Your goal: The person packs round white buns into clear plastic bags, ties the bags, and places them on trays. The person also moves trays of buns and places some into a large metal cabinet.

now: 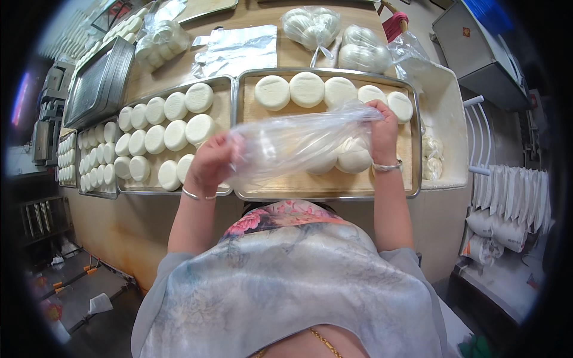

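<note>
A clear plastic bag (pixel 292 143) is stretched sideways between my two hands, above a metal tray (pixel 334 197). My left hand (pixel 212 160), slightly blurred, is closed on the bag's left end. On the right, my right hand (pixel 384 132) grips the other end. Under the bag, several round white buns (pixel 307 89) line the tray's far side. More buns (pixel 354 156) lie nearer me, partly hidden behind the plastic. The tray has a light brown lining that shows around them.
To the left is another tray (pixel 206 192) with rows of buns. Filled bags of buns (pixel 310 30) and a stack of flat plastic bags (pixel 245 51) lie at the back. A white foam box (pixel 447 128) stands at the right, and dark stacked trays (pixel 101 83) at the far left.
</note>
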Motion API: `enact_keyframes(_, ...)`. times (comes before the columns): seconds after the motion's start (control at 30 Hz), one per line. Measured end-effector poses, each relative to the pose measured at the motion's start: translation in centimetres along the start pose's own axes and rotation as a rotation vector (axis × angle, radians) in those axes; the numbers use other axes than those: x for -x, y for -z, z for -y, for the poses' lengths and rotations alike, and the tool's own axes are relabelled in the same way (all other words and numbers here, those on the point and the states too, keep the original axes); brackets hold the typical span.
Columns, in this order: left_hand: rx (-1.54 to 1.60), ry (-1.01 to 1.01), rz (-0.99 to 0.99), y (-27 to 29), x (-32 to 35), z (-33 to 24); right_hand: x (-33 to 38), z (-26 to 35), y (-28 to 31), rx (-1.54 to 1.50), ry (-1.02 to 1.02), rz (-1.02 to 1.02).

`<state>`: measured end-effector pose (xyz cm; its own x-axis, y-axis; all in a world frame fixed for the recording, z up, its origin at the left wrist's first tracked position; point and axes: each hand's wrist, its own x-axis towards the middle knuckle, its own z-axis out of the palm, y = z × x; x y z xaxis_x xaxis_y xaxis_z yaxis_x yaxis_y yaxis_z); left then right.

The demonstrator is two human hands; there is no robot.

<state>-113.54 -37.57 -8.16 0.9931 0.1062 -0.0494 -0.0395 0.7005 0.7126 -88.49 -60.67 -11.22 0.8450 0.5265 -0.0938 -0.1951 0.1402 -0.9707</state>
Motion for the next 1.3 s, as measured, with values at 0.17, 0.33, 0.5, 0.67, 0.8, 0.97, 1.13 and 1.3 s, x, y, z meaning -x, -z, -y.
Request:
enact_keyframes(0.17,0.608,-0.075,-0.153,5.4,-2.4,2.0,8.1,3.8,-2.5,-0.774,-0.437,0.558)
enact_keyframes(0.33,0.895,-0.259,0.064,4.2,-7.3,-0.4,8.6,6.8,-4.7,-0.406,-0.806,1.266)
enact_keyframes(0.5,0.401,0.106,0.65,-3.2,-12.0,-8.2,2.4,7.4,-0.3,1.325,-0.038,0.973)
enact_keyframes(0.67,-1.055,0.368,0.159,-9.4,-12.1,-3.5,-3.9,8.2,4.7,1.099,-0.136,0.45)
enact_keyframes(0.8,-1.939,0.469,0.384,-8.6,-14.6,2.5,-0.8,4.4,5.1,1.991,0.086,0.588)
enact_keyframes(0.97,-2.301,0.427,0.522,-6.1,-13.8,5.2,2.8,2.8,4.0,2.16,0.052,0.713)
enact_keyframes(1.13,-2.26,0.403,0.558,-7.7,-11.6,6.3,3.7,3.8,3.9,2.231,0.111,0.733)
enact_keyframes(1.3,-2.263,0.412,0.475,-7.1,-10.7,8.2,3.5,0.4,5.4,2.223,0.201,0.658)
